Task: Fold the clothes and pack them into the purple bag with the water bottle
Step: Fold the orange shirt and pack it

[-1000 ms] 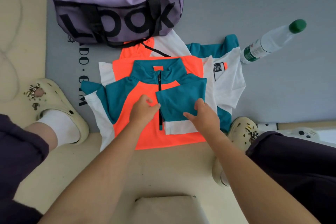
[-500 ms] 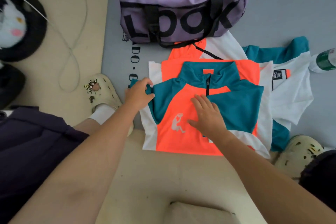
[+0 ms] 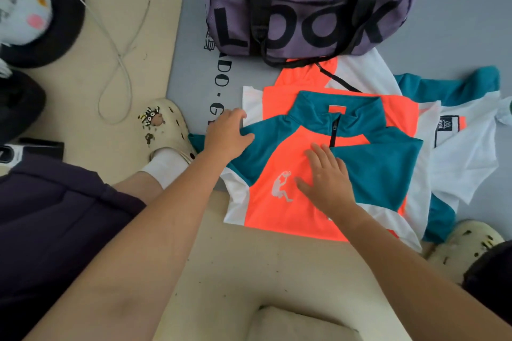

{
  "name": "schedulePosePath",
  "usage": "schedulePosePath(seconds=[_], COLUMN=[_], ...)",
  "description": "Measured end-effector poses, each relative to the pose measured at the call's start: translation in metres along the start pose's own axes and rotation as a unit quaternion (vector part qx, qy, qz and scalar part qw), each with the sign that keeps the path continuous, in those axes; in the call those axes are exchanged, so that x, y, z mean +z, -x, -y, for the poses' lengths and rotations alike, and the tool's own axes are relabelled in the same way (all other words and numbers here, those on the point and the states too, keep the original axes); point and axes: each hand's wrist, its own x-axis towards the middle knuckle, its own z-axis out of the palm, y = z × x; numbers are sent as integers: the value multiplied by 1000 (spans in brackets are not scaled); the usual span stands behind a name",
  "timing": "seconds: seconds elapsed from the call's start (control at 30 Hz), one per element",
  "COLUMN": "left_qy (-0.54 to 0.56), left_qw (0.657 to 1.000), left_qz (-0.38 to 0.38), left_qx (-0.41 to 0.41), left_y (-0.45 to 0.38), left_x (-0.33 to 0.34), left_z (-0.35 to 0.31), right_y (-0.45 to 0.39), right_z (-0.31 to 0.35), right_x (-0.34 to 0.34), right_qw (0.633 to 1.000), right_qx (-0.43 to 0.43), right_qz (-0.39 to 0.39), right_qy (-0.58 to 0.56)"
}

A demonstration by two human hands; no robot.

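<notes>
Several orange, teal and white shirts lie stacked on the grey mat (image 3: pixel 188 69) in front of me. The top shirt (image 3: pixel 277 213) has its right sleeve folded over the chest. My left hand (image 3: pixel 227 133) grips the teal left sleeve at the shirt's left edge. My right hand (image 3: pixel 327 177) presses flat on the orange chest beside the zip. The purple bag (image 3: pixel 304 3) printed "LOOK" stands open behind the shirts, with something yellow inside. A pale sliver at the right edge (image 3: pixel 505 116) may be the water bottle; the rest of it is out of frame.
My cream clogs sit at the left (image 3: pixel 166 124) and right (image 3: pixel 465 246) of the shirts. A white cable (image 3: pixel 122 63) loops over the beige floor. A black and white plush toy (image 3: pixel 30 8) lies at the far left.
My left hand moved from the shirt's middle out to the left sleeve and took hold of it. My right hand slid to the chest centre. The view swung left, taking the bottle out of frame.
</notes>
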Motion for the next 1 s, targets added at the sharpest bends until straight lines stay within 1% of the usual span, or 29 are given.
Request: schedulePosePath(seconds=[0.07,0.13,0.3,0.47,0.53,0.63,0.77,0.8,0.83,0.87,0.9,0.93,0.97,1.0], left_qy=[15,-23,-70,-195,-205,-194,-224,-207,-178,-132,-68,24,139,239], left_qw=[997,993,984,952,951,959,954,957,962,967,967,959,934,898], left_qz=[53,86,151,231,228,204,193,197,202,214,243,282,327,360], left_qx=[-59,-80,-58,-37,-26,-8,39,46,45,35,22,1,-39,-77], left_y=[-4,-5,-2,-5,-6,-3,13,17,20,21,23,24,26,29], left_x=[7,12,3,-24,-32,-39,-25,-18,-11,-5,0,4,6,6], left_z=[-1,7,33,38,31,13,-36,-49,-60,-68,-74,-78,-80,-80], right_y=[-1,-2,-1,-1,-1,-3,-2,-1,1,1,2,2,1,1], right_z=[-1,-3,-6,-4,-3,1,8,9,10,11,11,10,8,4], right_x=[-1,-2,-3,-7,-10,-17,-26,-27,-26,-27,-29,-29,-29,-28], right_qw=[1000,1000,1000,1000,999,997,989,984,975,957,922,878,846,839], right_qx=[1,0,-11,-9,-3,4,-13,3,36,85,139,188,222,236], right_qz=[7,13,14,18,25,24,-82,-87,-72,-35,3,32,47,53], right_qy=[4,4,5,-5,-23,-68,-125,-157,-207,-275,-362,-440,-482,-488])
